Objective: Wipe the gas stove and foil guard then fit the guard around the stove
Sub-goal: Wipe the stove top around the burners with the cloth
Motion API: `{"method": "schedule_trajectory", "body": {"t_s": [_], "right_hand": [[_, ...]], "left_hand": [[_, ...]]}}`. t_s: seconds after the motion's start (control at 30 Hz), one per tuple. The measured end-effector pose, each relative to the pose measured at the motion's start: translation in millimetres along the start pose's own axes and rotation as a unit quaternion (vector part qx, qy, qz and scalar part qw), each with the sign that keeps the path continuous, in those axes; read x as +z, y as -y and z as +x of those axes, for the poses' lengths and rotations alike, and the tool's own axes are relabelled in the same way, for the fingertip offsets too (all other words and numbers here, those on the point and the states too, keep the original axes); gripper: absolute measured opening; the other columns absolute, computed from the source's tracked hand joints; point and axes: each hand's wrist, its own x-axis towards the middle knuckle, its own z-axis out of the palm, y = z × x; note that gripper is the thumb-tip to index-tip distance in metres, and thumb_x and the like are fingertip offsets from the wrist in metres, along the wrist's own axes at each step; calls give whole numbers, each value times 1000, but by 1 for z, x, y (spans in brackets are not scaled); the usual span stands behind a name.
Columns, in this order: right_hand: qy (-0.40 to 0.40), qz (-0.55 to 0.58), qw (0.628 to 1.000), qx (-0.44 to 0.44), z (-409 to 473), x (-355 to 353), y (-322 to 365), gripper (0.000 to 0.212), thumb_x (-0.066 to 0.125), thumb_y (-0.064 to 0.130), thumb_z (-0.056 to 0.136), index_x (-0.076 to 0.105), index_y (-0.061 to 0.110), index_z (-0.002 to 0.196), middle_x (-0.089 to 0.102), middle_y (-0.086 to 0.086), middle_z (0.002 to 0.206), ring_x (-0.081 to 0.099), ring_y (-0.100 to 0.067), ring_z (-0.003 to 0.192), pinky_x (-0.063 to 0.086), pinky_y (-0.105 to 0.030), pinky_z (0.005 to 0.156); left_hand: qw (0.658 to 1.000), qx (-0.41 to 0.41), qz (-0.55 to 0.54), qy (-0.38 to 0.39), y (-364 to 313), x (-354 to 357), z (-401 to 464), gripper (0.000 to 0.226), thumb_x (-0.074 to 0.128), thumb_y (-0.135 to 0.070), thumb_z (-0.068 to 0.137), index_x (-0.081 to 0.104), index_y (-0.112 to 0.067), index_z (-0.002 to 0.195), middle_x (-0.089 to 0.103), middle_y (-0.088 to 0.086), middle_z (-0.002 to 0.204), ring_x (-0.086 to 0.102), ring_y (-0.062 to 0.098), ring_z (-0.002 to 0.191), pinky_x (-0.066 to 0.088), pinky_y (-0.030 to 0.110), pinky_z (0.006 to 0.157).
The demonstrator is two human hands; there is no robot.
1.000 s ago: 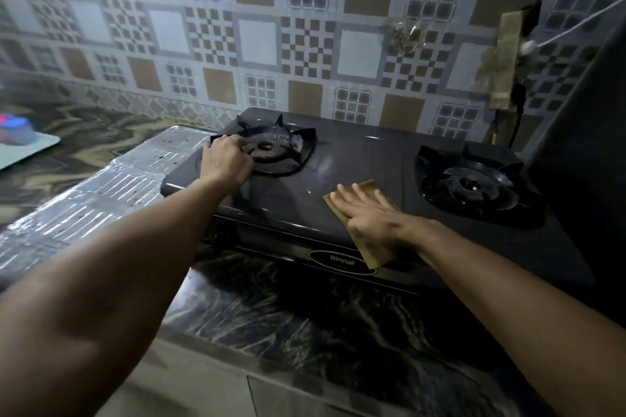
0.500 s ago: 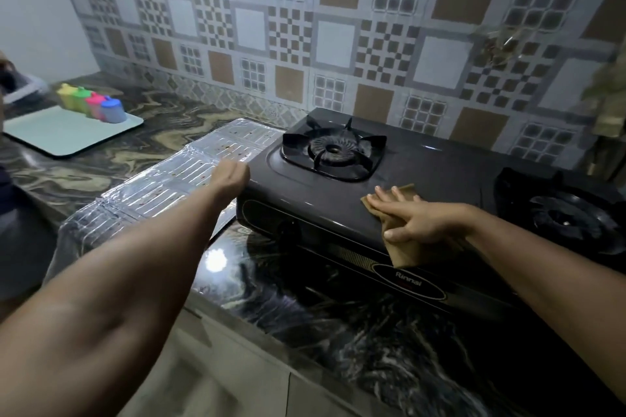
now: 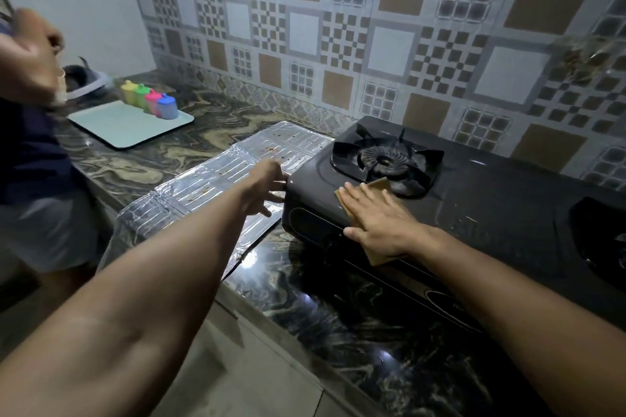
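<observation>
Black gas stove (image 3: 474, 206); right hand (image 3: 379, 220) flat on brown cloth (image 3: 377, 184), left hand (image 3: 267, 184), grip loose, at its edge beside flattened foil guard (image 3: 216, 179).

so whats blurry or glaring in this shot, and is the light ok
Head view: dim overall; bright glare spots on the marbled countertop and sheen on the foil guard; the second person at the left edge is motion-blurred; wall tiles bow from the wide-angle lens.

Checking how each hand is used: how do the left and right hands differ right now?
The right hand lies flat, pressing the brown cloth onto the stove top; the left hand holds no cloth and reaches the stove's left corner, above the foil guard. Both have straight or relaxed fingers.
</observation>
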Motion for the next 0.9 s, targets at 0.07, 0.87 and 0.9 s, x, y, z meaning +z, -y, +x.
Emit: {"method": "schedule_trajectory", "body": {"t_s": [0.07,0.87,0.9], "right_hand": [[-9,-9,1000,-1,10,0,6,75,37,47,97,-10,29,152,-14,8,161,-16,-15,147,-10,-42,116],[0,64,998,0,118,-27,43,75,16,35,85,1,9,153,-6,-11,161,-6,-22,149,-7,-44,120],[-4,61,998,-1,123,-26,45,71,17,33,88,4,9,153,-4,-10,162,-5,-22,149,-6,-44,120]], "left_hand": [[1000,-1,-17,17,1,-6,1,32,28,-20,80,56,-19,94,67,1,92,53,26,91,35,35,70],[998,16,-55,29,24,-21,16,19,28,-9,86,42,-22,86,71,-5,76,67,21,105,38,46,92],[997,9,-74,29,27,-21,17,17,28,-9,85,39,-23,84,71,-7,74,67,20,103,38,46,93]]}}
